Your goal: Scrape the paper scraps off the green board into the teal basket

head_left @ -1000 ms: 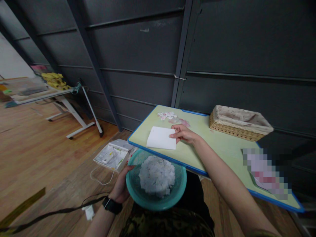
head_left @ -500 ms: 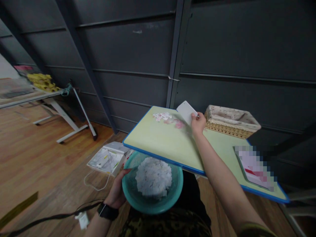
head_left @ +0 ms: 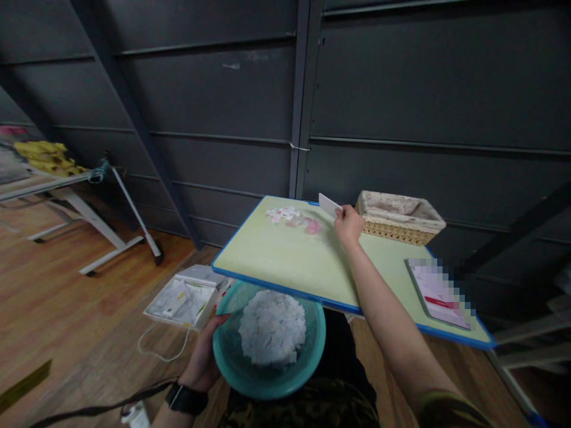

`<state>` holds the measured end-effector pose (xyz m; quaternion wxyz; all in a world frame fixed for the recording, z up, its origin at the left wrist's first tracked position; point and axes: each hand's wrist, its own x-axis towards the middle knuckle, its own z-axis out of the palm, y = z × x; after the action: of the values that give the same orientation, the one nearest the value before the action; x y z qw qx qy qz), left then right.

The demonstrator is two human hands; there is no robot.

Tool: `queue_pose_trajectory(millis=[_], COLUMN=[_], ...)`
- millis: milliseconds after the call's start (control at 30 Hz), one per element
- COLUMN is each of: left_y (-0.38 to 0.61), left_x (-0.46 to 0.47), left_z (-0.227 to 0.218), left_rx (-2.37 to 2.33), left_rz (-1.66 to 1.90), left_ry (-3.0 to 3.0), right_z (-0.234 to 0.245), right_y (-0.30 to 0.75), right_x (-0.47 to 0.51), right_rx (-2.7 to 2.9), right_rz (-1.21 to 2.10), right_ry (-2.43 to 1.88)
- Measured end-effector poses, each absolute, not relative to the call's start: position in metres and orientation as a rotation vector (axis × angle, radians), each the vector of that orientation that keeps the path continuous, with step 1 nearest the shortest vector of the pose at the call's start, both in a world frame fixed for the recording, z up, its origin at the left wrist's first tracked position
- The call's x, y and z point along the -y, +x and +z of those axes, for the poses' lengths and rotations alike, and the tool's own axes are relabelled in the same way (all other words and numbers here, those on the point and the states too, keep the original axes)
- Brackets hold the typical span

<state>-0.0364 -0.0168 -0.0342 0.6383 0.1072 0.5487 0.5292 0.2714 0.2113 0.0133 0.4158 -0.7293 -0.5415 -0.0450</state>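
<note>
My left hand (head_left: 203,362) grips the rim of a teal bowl (head_left: 232,368) heaped with white paper scraps (head_left: 272,326), held just below the front edge of a pale green table (head_left: 289,261) with a blue border. My right hand (head_left: 348,224) is closed on a white card (head_left: 329,204), raised on edge over the far side of the table. A small pile of white and pink paper bits (head_left: 294,217) lies to the left of the card.
A wicker basket (head_left: 399,217) with cloth lining stands at the table's back, right of my hand. A booklet (head_left: 439,291) lies at the table's right end. A white box (head_left: 185,297) and cord sit on the wooden floor. Another table (head_left: 66,184) stands far left.
My right hand has lifted the white card off the near part of the table and carried it to the far side, next to the paper bits. The bowl stays under the table edge.
</note>
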Motion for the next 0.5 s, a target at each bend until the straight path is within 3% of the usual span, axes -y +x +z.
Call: queue_pose_trajectory(millis=[167, 500], left_y=[-0.041, -0.04], left_x=[0.018, 0.016], left_z=[-0.039, -0.05], left_rx=[-1.272, -1.197], left_rz=[1.181, 1.14], left_ry=[0.261, 0.26], right_z=[0.027, 0.004], right_y=[0.304, 0.334], right_x=[-0.178, -0.107], right_rx=[1.479, 1.585], right_rz=[-0.186, -0.506], right_ry=[-1.777, -2.249])
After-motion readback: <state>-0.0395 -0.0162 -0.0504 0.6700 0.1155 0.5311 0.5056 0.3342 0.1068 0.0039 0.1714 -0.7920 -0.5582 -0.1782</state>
